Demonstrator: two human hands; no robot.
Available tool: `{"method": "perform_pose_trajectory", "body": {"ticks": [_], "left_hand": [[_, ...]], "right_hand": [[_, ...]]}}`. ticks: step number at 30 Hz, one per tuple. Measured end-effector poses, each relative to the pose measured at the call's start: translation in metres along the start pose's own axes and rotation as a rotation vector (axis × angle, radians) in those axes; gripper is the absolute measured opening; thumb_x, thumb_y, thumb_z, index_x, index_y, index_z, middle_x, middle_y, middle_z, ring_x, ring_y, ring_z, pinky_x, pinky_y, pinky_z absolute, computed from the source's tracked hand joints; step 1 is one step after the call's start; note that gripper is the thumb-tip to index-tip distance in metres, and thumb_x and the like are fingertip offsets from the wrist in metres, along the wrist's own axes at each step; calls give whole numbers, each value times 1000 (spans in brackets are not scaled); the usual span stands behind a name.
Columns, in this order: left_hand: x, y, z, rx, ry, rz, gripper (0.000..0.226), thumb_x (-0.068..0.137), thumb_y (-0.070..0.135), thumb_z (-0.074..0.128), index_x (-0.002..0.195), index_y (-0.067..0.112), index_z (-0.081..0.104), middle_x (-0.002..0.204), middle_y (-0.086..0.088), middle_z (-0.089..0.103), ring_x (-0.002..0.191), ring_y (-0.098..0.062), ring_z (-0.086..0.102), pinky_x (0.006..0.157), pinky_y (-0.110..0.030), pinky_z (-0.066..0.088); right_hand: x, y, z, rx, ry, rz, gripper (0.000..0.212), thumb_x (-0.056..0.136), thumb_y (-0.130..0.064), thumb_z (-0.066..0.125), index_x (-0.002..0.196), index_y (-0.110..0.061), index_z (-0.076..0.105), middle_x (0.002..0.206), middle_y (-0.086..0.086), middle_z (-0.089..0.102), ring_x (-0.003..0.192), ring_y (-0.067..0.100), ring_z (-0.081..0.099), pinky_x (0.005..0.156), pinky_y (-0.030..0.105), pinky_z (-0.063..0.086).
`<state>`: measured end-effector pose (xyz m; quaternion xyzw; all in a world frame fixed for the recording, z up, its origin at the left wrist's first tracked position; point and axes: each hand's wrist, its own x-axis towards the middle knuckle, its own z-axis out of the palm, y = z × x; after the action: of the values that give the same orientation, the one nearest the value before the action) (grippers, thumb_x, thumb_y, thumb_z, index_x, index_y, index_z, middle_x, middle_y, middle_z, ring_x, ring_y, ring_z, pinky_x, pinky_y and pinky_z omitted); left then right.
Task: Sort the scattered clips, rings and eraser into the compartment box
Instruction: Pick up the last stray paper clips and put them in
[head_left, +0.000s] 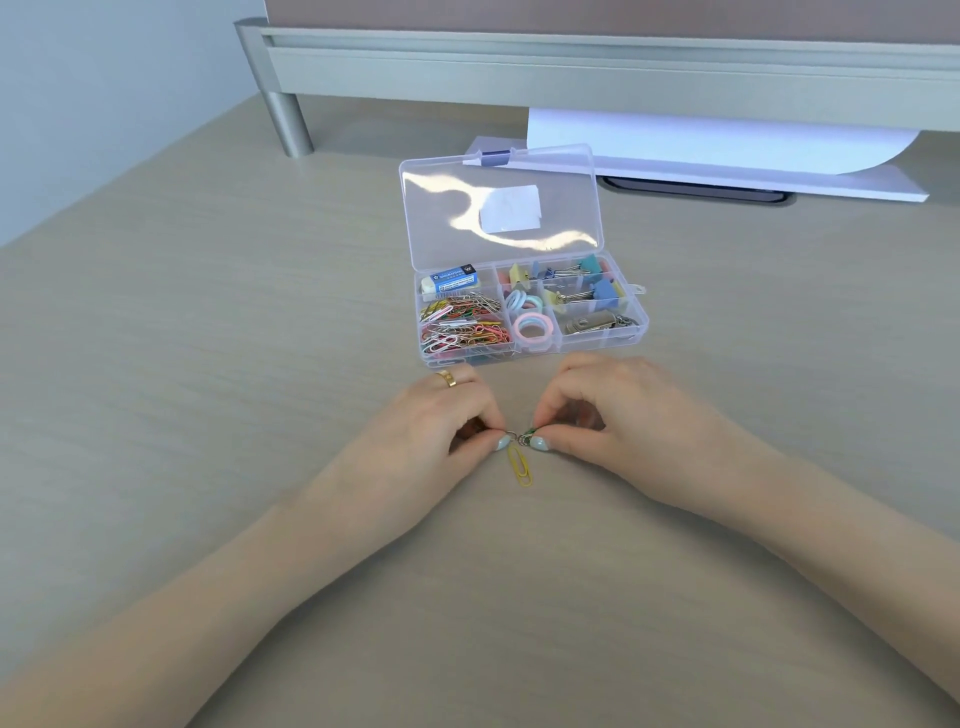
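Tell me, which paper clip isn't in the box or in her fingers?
The yellow paper clip lying flat on the desk between the two hands. The others sit piled in the box or are pinched by the left hand and right hand.

A pale wood-grain desk (208, 364) is filling most of the view. Along its far edge a grey metal rail (571, 67) is running across, standing on a round metal leg (288, 124) at the left. A curled white sheet of paper (701, 143) is hanging out from under the rail, and a dark slot (696, 191) is showing in the desk below it.
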<state>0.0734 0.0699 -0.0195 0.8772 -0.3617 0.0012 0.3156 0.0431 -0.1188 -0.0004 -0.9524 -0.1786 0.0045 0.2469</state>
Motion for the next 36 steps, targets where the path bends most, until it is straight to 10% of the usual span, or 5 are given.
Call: {"method": "perform_pose_trajectory", "body": {"ticks": [13,28,36], "left_hand": [[-24,-7,-40,36,-38,-159,32,63,53,60,84,29,56,80,13,49,78,-1,45,64,-7,35],[-19,-1,-11,39,43,-75,9,79,12,64,75,16,58,72,15,47,73,1,46,61,-10,36],[-8,4,-9,85,7,60,7,78,24,55,76,18,56,91,10,52,82,-2,44,69,-16,36]], "right_hand": [[-7,-19,-1,-261,7,-11,17,93,-34,42,94,-22,53,103,-6,52,89,17,52,69,24,25],[-7,-18,16,-445,112,-15,26,77,-28,36,62,-16,54,61,-1,54,45,19,52,43,24,45],[-6,-10,4,-222,-7,-42,11,91,-29,46,92,-20,51,89,-10,41,81,10,44,67,20,25]]}}
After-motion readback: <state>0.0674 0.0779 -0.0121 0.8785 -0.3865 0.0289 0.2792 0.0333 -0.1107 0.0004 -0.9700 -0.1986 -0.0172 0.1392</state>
